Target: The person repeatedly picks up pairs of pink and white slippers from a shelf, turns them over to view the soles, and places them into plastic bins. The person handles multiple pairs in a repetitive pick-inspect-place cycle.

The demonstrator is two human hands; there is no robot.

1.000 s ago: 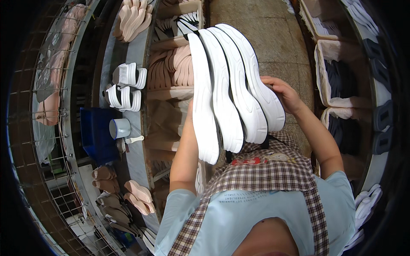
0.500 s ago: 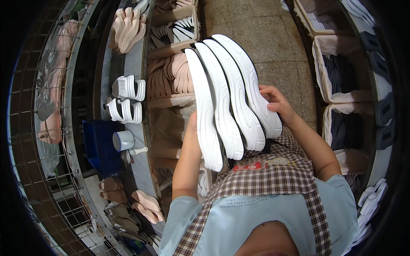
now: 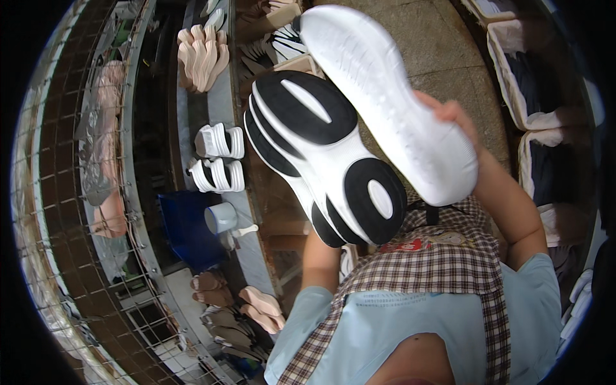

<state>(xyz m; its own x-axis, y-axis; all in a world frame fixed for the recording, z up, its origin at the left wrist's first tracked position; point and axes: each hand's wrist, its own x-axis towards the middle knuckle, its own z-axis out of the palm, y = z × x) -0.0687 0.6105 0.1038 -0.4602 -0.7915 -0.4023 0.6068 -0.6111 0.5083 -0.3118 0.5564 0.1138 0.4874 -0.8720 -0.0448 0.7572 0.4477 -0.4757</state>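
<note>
My right hand [image 3: 457, 122] grips a single white shoe sole [image 3: 394, 96] by its outer edge, thumb side visible, slightly blurred. The sole's smooth, hollowed inner face is turned up. To its left are several more shoe soles [image 3: 330, 151], overlapping in a stack with black-and-white treads facing up. My left forearm [image 3: 321, 263] runs up behind that stack. The left hand itself is hidden under the soles, which it holds up in front of my checked apron [image 3: 417, 269].
On the left, a long bench [image 3: 256, 244] carries pink soles [image 3: 203, 58], white soles [image 3: 221, 157], a white mug [image 3: 221, 218] and a brush [image 3: 246, 230]. A blue bin [image 3: 186, 224] stands beside it. Lined crates [image 3: 526, 128] of dark soles line the right; wire mesh [image 3: 64, 212] is far left.
The right hand has drawn one sole away from the fanned group and turned its inner face up. The others have tipped over so their treads show. The view has shifted slightly.
</note>
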